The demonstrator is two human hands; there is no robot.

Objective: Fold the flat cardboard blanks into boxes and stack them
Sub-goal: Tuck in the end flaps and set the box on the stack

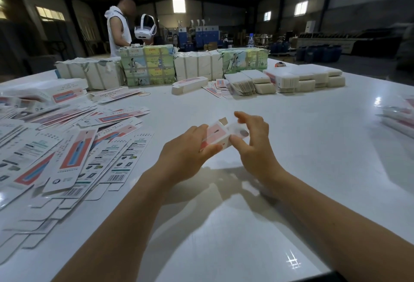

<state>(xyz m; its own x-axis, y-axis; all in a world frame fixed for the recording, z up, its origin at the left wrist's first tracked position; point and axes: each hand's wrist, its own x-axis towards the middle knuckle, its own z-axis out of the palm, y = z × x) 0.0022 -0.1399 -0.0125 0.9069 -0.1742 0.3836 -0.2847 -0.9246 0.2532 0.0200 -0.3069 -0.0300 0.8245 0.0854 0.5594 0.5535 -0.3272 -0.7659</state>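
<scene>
Fingers of the left hand (186,147) are curled round a half-formed box (218,135) — its end flap is pinched by the right hand (251,138). Many blanks (74,147) are left unfolded — no stack can be told.

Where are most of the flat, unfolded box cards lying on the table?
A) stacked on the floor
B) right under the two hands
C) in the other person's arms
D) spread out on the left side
D: the flat blanks lie scattered over the table's left side, while the left hand and right hand hold one half-folded box over bare tabletop in the middle.
</scene>
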